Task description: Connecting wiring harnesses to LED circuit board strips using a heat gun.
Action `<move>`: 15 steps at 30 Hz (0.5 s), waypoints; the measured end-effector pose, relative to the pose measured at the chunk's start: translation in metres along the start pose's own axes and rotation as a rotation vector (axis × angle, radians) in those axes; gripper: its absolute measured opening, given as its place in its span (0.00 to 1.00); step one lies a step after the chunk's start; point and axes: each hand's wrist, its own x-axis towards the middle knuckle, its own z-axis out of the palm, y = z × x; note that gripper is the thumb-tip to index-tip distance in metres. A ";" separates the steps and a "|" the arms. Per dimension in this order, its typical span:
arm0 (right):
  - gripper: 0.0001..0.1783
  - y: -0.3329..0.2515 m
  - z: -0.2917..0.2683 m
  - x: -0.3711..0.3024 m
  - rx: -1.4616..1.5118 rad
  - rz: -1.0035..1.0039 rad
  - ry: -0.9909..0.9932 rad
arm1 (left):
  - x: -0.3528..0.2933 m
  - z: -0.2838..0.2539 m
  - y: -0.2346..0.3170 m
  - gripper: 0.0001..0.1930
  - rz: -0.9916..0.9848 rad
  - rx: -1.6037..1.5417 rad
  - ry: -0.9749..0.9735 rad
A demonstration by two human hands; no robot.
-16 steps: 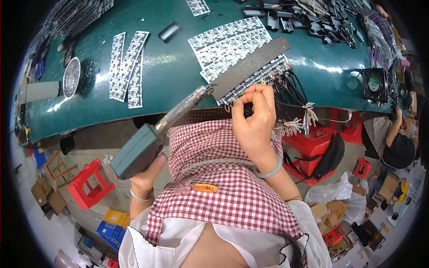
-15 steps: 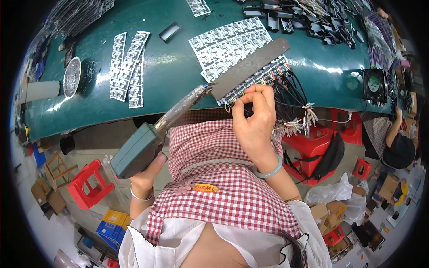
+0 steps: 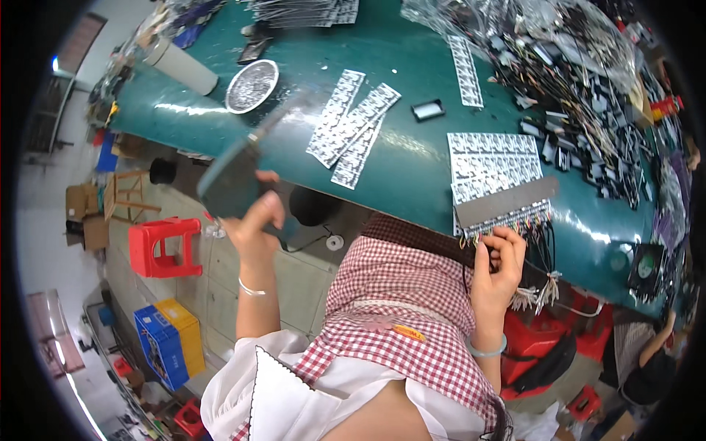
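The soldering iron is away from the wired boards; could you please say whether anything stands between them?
Nothing visible stands upright between the soldering iron in the left hand and the wired boards; three loose strips lie flat on the table between them. A grey bar lies across the boards, their wired edge partly showing.

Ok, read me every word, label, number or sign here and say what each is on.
Yellow oval patch on the checked apron: red lettering, which I won't copy out.
Blue-and-yellow box: pale lettering, too small to read.
White circuit boards: any print is too small to read.
Black square unit: round green label, too blurred to read.
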 end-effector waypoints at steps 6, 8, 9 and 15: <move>0.11 0.001 -0.030 0.023 -0.163 -0.202 0.084 | 0.119 -0.111 -0.022 0.12 -0.080 -0.313 0.194; 0.14 0.004 -0.041 0.038 -0.223 -0.288 0.070 | 0.165 -0.143 -0.035 0.12 -0.200 -0.409 0.160; 0.16 0.002 -0.045 0.046 -0.254 -0.327 0.043 | 0.187 -0.151 -0.044 0.12 -0.202 -0.418 0.148; 0.27 0.007 -0.056 0.087 -0.366 -0.475 -0.309 | 0.282 -0.190 -0.094 0.13 -0.398 -0.398 -0.009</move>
